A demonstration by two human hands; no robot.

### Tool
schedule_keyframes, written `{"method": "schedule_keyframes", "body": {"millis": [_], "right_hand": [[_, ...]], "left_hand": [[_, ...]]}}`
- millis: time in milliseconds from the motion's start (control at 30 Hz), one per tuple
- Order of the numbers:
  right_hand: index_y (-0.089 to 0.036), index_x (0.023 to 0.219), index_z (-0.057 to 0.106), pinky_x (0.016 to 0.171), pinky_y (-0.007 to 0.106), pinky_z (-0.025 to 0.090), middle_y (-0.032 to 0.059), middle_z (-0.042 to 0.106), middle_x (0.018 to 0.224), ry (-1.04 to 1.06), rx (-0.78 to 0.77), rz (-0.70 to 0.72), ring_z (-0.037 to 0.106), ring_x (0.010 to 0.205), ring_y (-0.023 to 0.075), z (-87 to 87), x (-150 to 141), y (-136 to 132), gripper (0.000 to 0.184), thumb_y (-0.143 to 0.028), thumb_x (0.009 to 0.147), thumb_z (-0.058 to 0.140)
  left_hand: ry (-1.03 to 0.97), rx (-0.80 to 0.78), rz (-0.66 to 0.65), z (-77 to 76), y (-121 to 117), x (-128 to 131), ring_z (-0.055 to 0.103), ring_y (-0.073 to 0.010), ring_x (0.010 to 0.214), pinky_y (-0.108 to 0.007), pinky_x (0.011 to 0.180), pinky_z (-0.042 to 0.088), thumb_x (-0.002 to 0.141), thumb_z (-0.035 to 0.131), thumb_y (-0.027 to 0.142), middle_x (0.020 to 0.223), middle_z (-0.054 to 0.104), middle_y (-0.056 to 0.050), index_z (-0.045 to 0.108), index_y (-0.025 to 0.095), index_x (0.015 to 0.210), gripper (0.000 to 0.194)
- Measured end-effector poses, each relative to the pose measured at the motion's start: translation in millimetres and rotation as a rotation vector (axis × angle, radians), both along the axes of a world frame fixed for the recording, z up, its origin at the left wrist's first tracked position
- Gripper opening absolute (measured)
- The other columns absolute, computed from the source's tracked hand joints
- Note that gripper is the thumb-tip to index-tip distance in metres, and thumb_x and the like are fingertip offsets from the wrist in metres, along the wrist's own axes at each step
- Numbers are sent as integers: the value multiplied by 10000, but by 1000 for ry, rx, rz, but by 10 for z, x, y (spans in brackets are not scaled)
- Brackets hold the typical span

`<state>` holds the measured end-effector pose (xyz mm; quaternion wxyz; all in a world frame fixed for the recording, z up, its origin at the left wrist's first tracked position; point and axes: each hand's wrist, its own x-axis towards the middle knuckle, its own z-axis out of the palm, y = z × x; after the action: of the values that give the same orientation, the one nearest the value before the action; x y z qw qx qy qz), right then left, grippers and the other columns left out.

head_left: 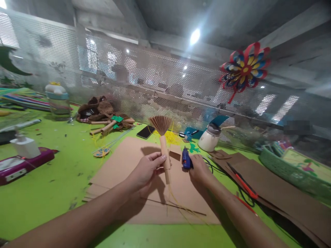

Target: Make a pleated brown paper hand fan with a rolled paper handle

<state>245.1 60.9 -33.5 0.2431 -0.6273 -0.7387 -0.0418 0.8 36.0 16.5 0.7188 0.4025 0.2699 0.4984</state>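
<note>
Holding a rolled brown paper stick upright, the left hand has its fingers curled around the middle of the tube, closed on it, with a pleated paper fan spreading from the stick's top end. The stick stands above a stack of brown cardboard sheets lying on the green table. Just to the right, the right hand is wrapped around a blue glue gun, fingers shut on its body, resting on the cardboard beside a small brown card piece. A black cord trails from the gun toward the right. Thin yellow strands hang from the stick's lower end across the cardboard. A white pot stands farther back, and a black phone lies behind the fan.
</note>
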Motion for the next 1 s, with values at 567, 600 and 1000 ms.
{"method": "schedule_keyframes", "body": {"millis": [567, 600, 1000], "right_hand": [[-159, 922, 759, 662, 353, 518, 168, 744, 949, 913, -272, 249, 689, 846, 284, 779, 81, -1048, 415, -532, 841, 596], [-168, 918, 766, 623, 335, 508, 158, 744, 939, 883, -257, 242, 680, 801, 268, 768, 60, -1083, 416, -539, 838, 596], [-223, 965, 778, 568, 290, 504, 83, 737, 828, 767, -210, 90, 632, 732, 230, 783, 57, -1228, 419, -572, 814, 603]], "left_hand": [[55, -25, -148, -5, -102, 21, 573, -123, 668, -238, 656, 420, 698, 784, 320, 720, 643, -33, 668, 131, 823, 255], [61, -25, -156, -1, -112, 23, 574, -126, 674, -240, 664, 423, 691, 790, 321, 726, 644, -35, 672, 128, 828, 264], [139, 65, -216, 11, -165, 22, 587, -158, 792, -280, 789, 440, 751, 748, 344, 843, 655, -48, 699, 139, 920, 270]]}}
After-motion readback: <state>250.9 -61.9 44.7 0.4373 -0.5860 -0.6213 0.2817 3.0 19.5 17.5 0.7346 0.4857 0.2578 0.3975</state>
